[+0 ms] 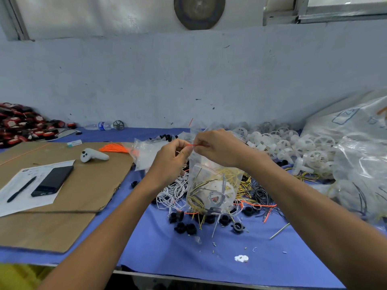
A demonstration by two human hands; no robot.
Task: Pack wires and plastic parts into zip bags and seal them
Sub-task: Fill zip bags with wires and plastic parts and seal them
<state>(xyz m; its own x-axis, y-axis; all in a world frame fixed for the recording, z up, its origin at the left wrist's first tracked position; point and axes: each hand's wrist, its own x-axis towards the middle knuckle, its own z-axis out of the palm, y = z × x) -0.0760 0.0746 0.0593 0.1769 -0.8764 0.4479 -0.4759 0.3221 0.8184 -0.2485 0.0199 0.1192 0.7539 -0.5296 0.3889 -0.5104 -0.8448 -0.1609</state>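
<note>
Zip bag (213,185) is upright over the blue cloth (167,254), its base among loose wires. Inside are yellow wires (195,200) and a white plastic part (219,188). Left hand (173,158) and right hand (217,149) each pinch the red seal strip (198,145) at the bag's top. Black caps (185,227) lie just in front.

Single head-worn wide-angle view. Looking forward and down across blue table (159,248) toward pale wall (188,80) behind. Close in on work: left hand (173,155) and right hand (217,149) pinching top of zip bag (211,185), near frame centre.
</note>
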